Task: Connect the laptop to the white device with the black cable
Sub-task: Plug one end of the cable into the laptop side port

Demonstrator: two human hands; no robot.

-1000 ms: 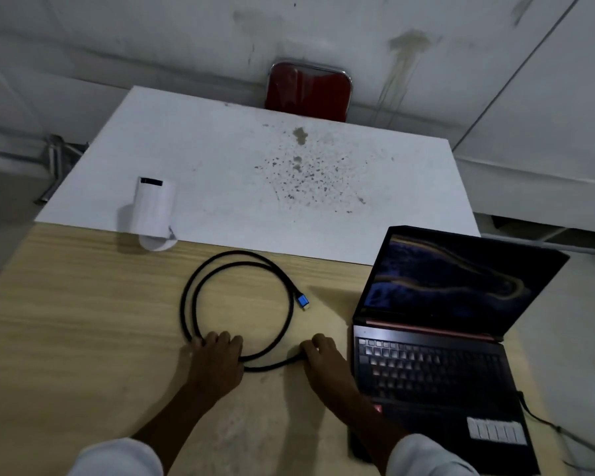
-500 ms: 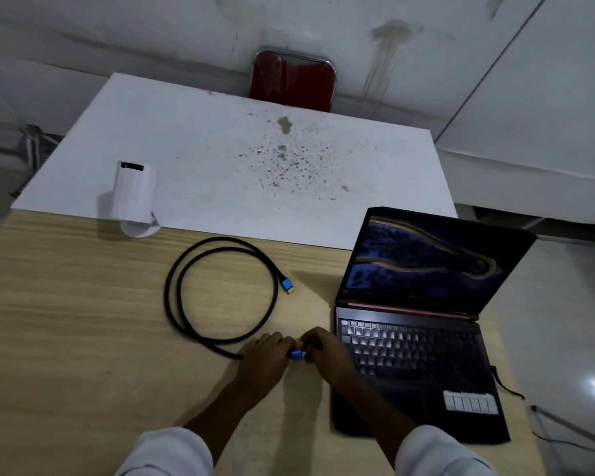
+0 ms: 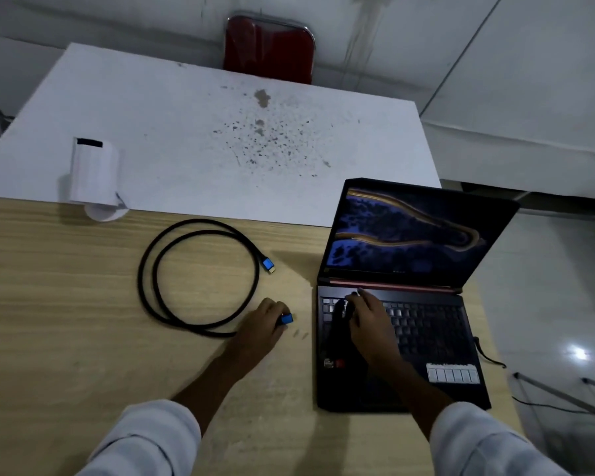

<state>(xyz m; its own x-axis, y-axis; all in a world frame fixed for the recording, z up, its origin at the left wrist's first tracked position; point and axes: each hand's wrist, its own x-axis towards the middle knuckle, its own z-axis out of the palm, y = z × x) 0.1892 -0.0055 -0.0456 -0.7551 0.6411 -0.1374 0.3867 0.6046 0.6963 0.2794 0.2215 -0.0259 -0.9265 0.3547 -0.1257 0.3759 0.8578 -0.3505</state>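
The left hand (image 3: 267, 321) is pinching one blue-tipped plug (image 3: 287, 319) of the black cable (image 3: 200, 280) in its grip, fingers pressed together around it just above the counter (image 3: 66, 304). The plug is pointing toward the left edge of the laptop (image 3: 402, 324), which suggests the person is lining it up with a port on that side; the port itself is not showing.

The right hand (image 3: 370, 321) is lying on the keyboard near its left end, fingers loosely spread and holding nothing. It is probably steadying the laptop so it does not slide when the plug is being pushed in.

The rest of the cable is lying coiled in a loose double loop on the wooden counter, between the laptop and the white device (image 3: 91, 175). Its other plug (image 3: 268, 264) is resting free on the counter, pointing toward the laptop, touching neither machine. The white device is standing upright at the seam where the wooden surface meets a white board (image 3: 203, 139), well apart from the laptop, so the coil will likely need unwinding to reach it.

The laptop is sitting open with its screen lit at the right edge of the counter. Neither end is plugged in yet, so the job appears to be just starting.
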